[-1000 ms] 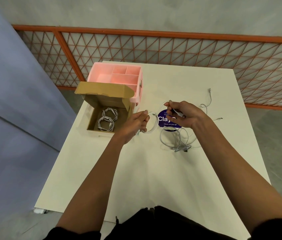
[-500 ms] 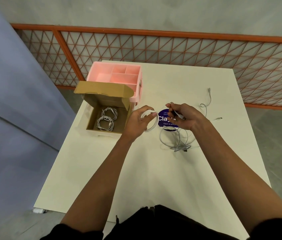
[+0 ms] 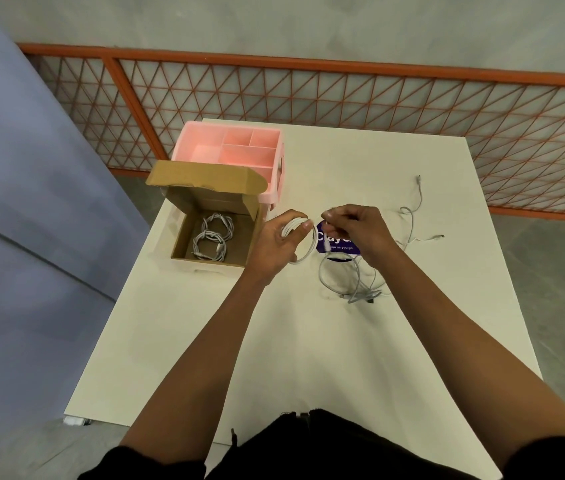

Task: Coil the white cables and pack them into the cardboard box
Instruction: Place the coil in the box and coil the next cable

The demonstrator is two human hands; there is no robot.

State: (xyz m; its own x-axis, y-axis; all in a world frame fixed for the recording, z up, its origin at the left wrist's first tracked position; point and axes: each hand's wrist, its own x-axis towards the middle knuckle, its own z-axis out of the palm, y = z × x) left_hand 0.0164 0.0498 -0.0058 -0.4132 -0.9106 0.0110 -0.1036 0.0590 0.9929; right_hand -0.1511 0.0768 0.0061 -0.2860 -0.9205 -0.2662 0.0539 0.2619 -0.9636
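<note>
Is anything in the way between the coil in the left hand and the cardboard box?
Nothing visible. The left hand holds the coil just right of the cardboard box, whose lid flap stands open at the far side. Two coiled cables lie inside. The right hand pinches the coil's loose end.

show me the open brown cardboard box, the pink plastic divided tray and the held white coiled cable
open brown cardboard box (image 3: 205, 174): head view, raised lid flap
pink plastic divided tray (image 3: 205, 152): head view, left compartment floor
white coiled cable (image 3: 312, 245): head view, loop's right arc

Thicker coil (image 3: 291, 228), right hand (image 3: 354, 233) closer.
</note>
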